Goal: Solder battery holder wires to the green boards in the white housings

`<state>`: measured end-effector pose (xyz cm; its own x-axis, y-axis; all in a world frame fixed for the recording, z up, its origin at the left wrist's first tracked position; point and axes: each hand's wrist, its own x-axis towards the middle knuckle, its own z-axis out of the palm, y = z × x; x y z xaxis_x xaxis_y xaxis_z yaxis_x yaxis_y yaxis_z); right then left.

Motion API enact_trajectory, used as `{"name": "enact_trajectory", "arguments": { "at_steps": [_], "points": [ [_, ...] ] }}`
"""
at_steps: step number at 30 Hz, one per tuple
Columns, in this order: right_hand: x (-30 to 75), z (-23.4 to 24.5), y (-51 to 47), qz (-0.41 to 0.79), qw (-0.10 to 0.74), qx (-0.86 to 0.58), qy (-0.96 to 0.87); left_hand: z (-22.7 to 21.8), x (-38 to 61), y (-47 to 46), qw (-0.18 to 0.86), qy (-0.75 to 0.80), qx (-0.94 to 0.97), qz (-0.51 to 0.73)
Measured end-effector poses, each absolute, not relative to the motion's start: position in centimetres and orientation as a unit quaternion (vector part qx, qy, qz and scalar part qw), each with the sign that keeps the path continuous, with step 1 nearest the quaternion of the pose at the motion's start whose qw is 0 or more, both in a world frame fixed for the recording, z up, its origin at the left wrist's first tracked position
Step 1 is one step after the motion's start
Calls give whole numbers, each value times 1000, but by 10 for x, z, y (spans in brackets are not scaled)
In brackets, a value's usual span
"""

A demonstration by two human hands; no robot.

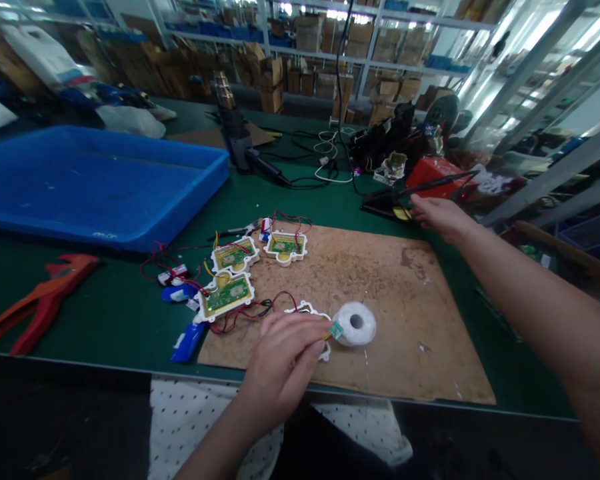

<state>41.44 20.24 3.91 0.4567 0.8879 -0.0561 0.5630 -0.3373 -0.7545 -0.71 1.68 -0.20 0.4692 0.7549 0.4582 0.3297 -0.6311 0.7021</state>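
Note:
My left hand (285,360) is closed in a pinch on a small green circuit board (335,330), over a white housing (310,311) on the brown work board (380,313). A white roll of solder wire (356,324) lies just right of the pinched board. My right hand (437,217) reaches far right and grips the soldering iron (430,187), which rests at its black stand (385,207). Three white housings with green boards and red wires lie to the left: (227,293), (235,255), (286,247).
A large blue tray (95,180) fills the left of the green table. An orange tool (40,300) lies near the front left edge. Small blue batteries (187,341) lie by the housings. A red box (437,175), cables and shelves of cartons stand behind.

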Motion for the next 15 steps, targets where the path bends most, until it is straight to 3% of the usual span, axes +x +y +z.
{"name": "enact_trajectory", "arguments": {
  "at_steps": [5, 10, 15],
  "points": [
    [452, 61, 99, 157, 308, -807, -479, -6, -12, 18, 272, 341, 802, 409],
    [533, 96, 8, -4, 255, -898, -358, -12, -13, 19, 253, 327, 816, 403],
    [584, 113, -33, -10, 166, -940, -298, -24, -16, 17, 237, 344, 824, 383]
  ]
}}
